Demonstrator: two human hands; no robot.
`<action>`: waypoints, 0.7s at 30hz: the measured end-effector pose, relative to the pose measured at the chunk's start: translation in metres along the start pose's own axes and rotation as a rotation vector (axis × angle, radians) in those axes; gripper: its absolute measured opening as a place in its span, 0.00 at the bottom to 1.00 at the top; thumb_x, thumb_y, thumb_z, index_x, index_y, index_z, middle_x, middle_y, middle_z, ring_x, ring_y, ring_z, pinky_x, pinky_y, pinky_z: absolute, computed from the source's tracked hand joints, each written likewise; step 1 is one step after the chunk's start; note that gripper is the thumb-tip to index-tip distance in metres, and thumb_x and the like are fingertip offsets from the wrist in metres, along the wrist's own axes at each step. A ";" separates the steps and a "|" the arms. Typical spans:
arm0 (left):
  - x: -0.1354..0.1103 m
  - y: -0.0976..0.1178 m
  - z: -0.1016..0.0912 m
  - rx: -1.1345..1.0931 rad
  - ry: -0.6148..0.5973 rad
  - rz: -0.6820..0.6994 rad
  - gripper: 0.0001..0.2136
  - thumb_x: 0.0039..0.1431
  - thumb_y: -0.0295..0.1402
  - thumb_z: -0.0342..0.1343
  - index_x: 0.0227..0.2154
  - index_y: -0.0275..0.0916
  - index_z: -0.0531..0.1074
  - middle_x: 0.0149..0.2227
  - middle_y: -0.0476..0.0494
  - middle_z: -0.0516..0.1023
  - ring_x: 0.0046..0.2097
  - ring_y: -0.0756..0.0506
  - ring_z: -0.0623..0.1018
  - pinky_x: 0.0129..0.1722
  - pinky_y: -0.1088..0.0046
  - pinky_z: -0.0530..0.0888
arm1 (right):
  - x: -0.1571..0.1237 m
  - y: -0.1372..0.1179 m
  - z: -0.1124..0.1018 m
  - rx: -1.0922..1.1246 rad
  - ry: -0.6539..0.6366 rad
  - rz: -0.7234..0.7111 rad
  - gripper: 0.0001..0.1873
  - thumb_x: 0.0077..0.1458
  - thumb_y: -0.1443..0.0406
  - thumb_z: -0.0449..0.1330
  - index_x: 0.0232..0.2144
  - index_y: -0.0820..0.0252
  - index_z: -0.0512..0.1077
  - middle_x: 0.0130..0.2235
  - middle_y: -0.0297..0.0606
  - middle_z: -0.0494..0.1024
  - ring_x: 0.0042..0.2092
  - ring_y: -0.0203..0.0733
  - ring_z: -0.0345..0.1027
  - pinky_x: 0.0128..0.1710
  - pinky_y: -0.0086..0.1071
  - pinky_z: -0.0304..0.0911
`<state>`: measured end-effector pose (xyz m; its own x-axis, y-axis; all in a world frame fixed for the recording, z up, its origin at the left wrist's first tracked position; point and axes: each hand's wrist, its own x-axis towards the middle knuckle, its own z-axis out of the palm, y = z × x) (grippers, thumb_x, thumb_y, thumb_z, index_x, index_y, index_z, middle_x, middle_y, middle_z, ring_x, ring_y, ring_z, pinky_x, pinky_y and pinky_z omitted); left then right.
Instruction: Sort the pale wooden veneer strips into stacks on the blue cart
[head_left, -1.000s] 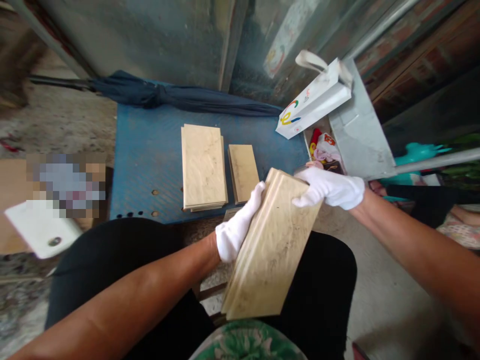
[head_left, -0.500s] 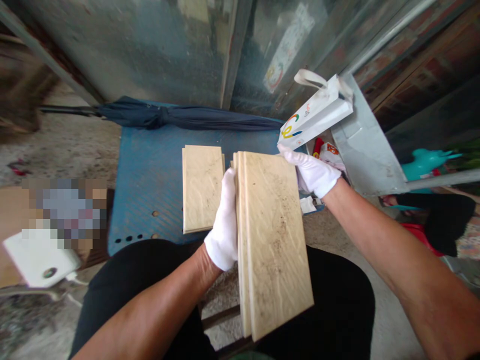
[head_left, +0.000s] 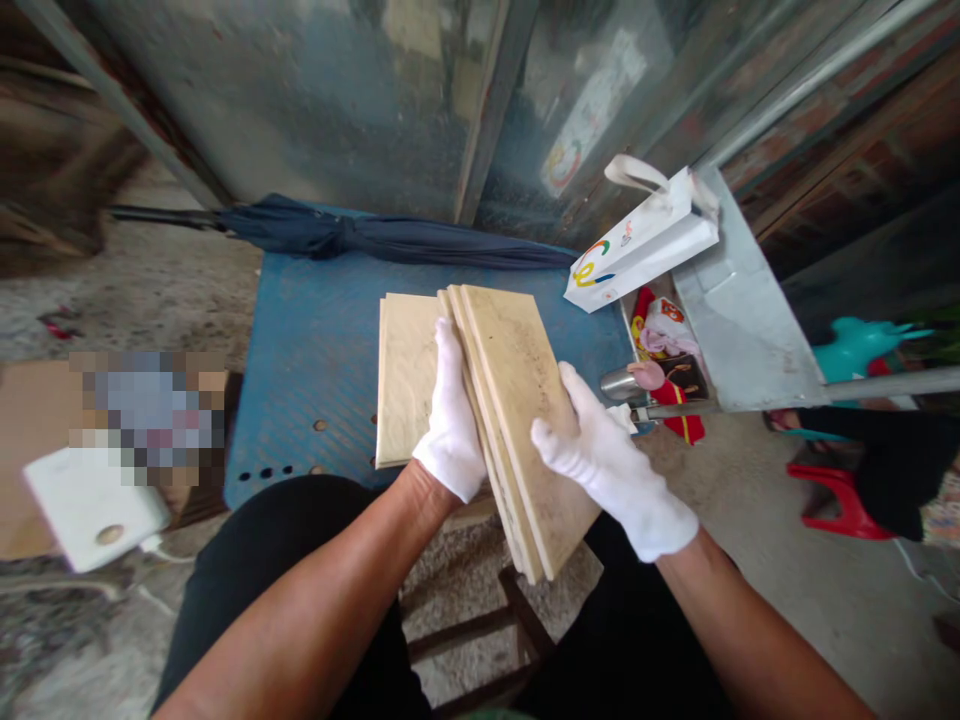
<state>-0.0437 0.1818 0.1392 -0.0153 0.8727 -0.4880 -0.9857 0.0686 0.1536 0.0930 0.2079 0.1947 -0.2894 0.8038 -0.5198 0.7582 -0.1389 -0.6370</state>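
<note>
Between my white-gloved hands is a small stack of cream stone-look tiles [head_left: 517, 390], tilted over my lap, with dark specks on the top face. My left hand [head_left: 454, 425] grips the stack's left edge, its thumb along the side and its other fingers hidden beneath. On the right side, my right hand [head_left: 607, 455] is closed round the stack, thumb on the upper face, fingertips partly hidden at the far edge. Another short stack of similar tiles [head_left: 405, 380] lies on the blue board [head_left: 300, 330], partly behind my left hand.
A folded dark umbrella [head_left: 420, 240] lies along the board's back edge. At the right stand a white paper bag [head_left: 645, 245], a metal cup [head_left: 619, 384] and a grey metal panel [head_left: 750, 300]. A white device [head_left: 94, 510] sits at left. A red stool [head_left: 840, 500] and a person's leg are far right.
My right hand has moved from the stack's far corner down along its right side. The held tiles have tilted and shifted slightly left, and the view has turned a little.
</note>
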 end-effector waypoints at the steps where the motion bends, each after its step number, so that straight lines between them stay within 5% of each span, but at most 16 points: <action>1: -0.001 -0.001 0.000 0.007 0.006 -0.007 0.38 0.51 0.67 0.48 0.53 0.42 0.72 0.47 0.38 0.81 0.59 0.30 0.72 0.55 0.51 0.74 | -0.003 -0.002 0.005 -0.095 0.010 0.032 0.66 0.38 0.38 0.67 0.71 0.53 0.43 0.67 0.47 0.60 0.66 0.62 0.56 0.66 0.54 0.52; 6: -0.002 -0.006 -0.003 0.037 0.004 -0.089 0.37 0.47 0.68 0.52 0.49 0.42 0.75 0.45 0.37 0.81 0.57 0.29 0.74 0.51 0.49 0.77 | -0.008 -0.008 0.019 -0.332 0.061 -0.023 0.74 0.30 0.40 0.71 0.71 0.59 0.41 0.71 0.52 0.45 0.69 0.70 0.46 0.67 0.56 0.48; 12: 0.001 -0.008 0.000 0.034 0.020 -0.077 0.35 0.49 0.65 0.53 0.48 0.41 0.76 0.44 0.38 0.82 0.55 0.30 0.76 0.50 0.51 0.78 | -0.005 -0.007 0.016 -0.309 0.032 0.075 0.70 0.31 0.42 0.72 0.71 0.52 0.43 0.70 0.49 0.52 0.67 0.68 0.52 0.64 0.57 0.53; 21: -0.001 -0.008 0.001 0.067 0.108 -0.011 0.31 0.48 0.60 0.60 0.46 0.41 0.77 0.40 0.41 0.83 0.52 0.32 0.79 0.50 0.56 0.79 | -0.001 0.005 0.014 -0.205 -0.026 0.000 0.69 0.34 0.45 0.72 0.71 0.52 0.42 0.67 0.48 0.59 0.64 0.62 0.60 0.61 0.52 0.60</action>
<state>-0.0354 0.1810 0.1386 -0.0258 0.8147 -0.5793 -0.9725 0.1136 0.2031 0.0892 0.1980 0.1836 -0.3026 0.7883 -0.5358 0.8605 -0.0157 -0.5091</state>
